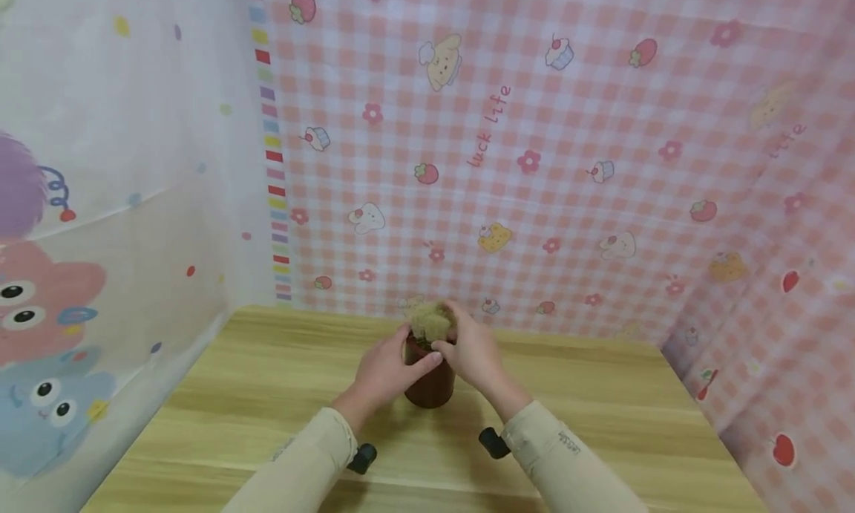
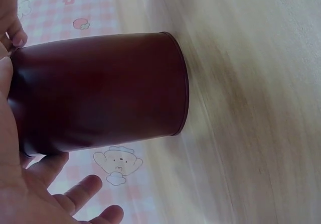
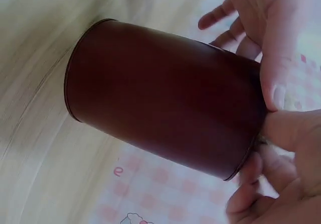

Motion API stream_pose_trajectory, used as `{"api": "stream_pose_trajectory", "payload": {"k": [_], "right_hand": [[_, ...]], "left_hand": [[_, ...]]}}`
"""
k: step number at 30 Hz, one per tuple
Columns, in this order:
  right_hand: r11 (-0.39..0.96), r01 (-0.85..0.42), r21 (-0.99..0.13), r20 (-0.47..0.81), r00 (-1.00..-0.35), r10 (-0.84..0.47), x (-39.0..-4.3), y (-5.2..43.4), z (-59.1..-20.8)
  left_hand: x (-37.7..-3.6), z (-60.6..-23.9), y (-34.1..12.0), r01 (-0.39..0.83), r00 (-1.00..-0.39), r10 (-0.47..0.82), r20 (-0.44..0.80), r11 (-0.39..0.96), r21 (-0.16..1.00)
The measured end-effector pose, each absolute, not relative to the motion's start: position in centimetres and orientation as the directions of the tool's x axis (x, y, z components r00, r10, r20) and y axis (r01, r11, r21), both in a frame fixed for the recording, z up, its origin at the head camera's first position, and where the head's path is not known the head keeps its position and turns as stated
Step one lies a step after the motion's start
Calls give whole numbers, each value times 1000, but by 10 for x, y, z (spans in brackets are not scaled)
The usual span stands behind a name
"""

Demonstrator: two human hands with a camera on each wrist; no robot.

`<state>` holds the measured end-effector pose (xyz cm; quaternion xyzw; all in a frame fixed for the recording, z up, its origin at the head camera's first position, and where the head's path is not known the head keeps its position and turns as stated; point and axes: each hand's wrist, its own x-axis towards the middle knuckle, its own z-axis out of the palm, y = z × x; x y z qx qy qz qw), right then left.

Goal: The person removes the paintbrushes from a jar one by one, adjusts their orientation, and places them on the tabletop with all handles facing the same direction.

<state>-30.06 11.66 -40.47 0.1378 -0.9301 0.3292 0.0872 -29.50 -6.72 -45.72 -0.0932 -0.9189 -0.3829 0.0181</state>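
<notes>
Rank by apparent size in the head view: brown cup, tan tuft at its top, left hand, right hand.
1. Left hand and right hand: look alike, not ranked apart.
2. Brown cup, partly hidden by the hands.
3. Tan tuft, smallest.

My smooth, softly glossy dark-brown leather-look cylindrical cup (image 3: 165, 96) stands on the matt pale wooden table (image 1: 601, 402), topped by a coarse, fibrous tan tuft (image 1: 430, 321).

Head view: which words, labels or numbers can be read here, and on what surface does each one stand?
"luck life": in pink letters on the pink checked printed cloth backdrop.
A second pink print at the right of the same cloth: too faint to read fully.
Small dark print on the beige right sleeve: too small to read.
The dark red-brown cylindrical cup: no text visible.
</notes>
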Motion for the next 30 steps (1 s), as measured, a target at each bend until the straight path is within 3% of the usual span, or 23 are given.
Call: {"api": "stream_pose_trajectory", "payload": {"k": [5, 9, 12, 18, 30], "right_hand": [[532, -432, -728, 391, -899, -196, -300, 129, -381], [357, -517, -778, 508, -852, -125, -302, 148, -349], [328, -503, -800, 514, -856, -59, -306, 169, -333], [368, -365, -855, 396, -918, 12, -315, 215, -332], [374, -81, -924, 85, -996, -5, -331, 266, -368]], "left_hand": [[-295, -455, -65, 196, -980, 165, 111, 699, 688], [-296, -453, -65, 176, -984, 147, 102, 698, 694], [-297, -452, -66, 167, -985, 142, 95, 695, 699], [-300, -450, -66, 162, -983, 171, 66, 648, 744], [-306, -464, -59, 162, -976, 209, 67, 479, 863]]}}
